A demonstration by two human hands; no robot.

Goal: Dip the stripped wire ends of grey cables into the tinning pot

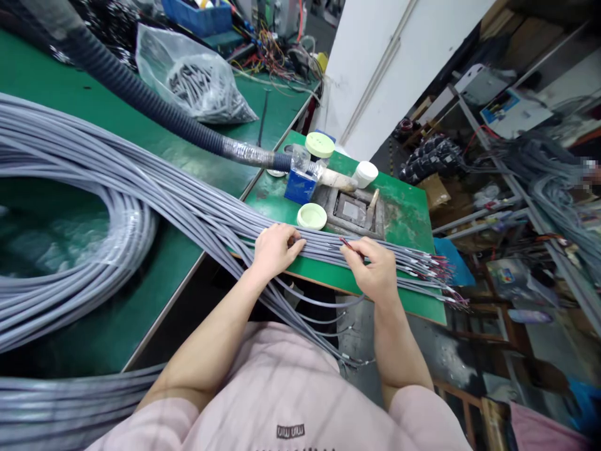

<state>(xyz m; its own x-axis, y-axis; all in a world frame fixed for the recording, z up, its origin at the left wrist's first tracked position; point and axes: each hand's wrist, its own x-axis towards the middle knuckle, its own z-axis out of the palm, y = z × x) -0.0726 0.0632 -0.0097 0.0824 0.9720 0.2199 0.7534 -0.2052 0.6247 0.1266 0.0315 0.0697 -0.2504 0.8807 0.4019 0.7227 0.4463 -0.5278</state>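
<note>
Green worktop [410, 216] bears grey cables [225, 216] along its near edge. The right hand [373, 266] pinches red-and-dark wires [346, 242]; the left hand [276, 250] rests on the cables, whether gripping I cannot tell. Beyond sit a white tub [365, 174], then a tall white panel [370, 69].

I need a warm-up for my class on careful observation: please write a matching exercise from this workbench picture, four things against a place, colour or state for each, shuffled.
Things
1. Left hand
2. Right hand
3. Plastic bag
4. Hose

Descriptions
A. Dark and ribbed
B. Pinching a thin, dark red wire
C. See-through, on the green table
D. On the grey cables, nearer their coil than the other hand

Right pairs: 1-D, 2-B, 3-C, 4-A
</note>
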